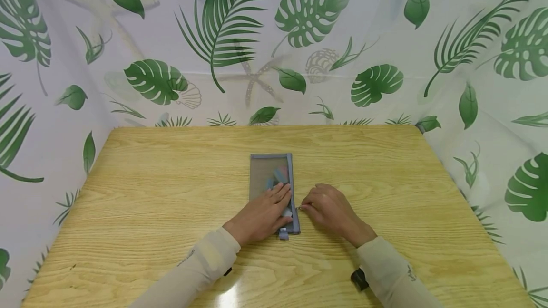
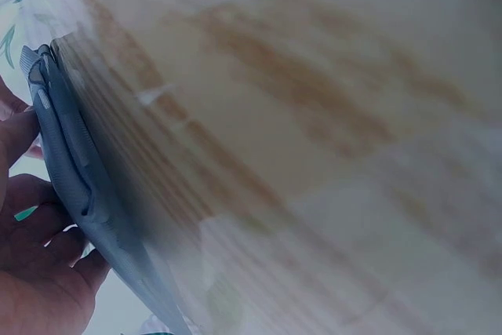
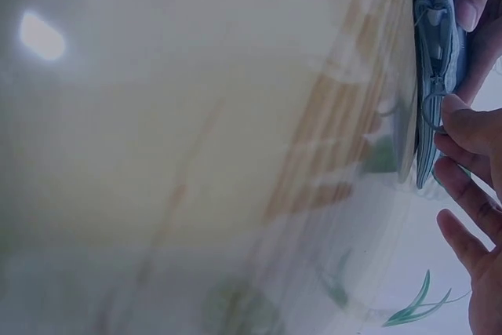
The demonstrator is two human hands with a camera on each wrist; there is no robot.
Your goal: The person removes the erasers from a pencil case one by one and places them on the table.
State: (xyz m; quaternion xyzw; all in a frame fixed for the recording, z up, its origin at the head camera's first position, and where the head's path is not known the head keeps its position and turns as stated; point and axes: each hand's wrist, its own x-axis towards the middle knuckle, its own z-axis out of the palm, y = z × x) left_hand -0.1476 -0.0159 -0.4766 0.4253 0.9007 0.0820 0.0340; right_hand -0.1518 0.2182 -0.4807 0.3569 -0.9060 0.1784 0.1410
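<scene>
A see-through mesh zipper pouch with grey-blue edging lies lengthwise on the table, a few coloured items blurred inside it. My left hand rests across its lower half, fingers extended and pressing it down. At the pouch's right edge, my right hand pinches the zipper pull between thumb and index finger. In the right wrist view, a ring on the pull meets the thumb, and the zipper edge near the left hand looks parted. Seen edge-on in the left wrist view, the pouch lies under the left fingers.
The wood-grain table extends on every side of the pouch. A leaf-print cloth hangs behind it and along both sides. A small fabric tab sticks out from the pouch's near end. Dark wrist devices show under the sleeves.
</scene>
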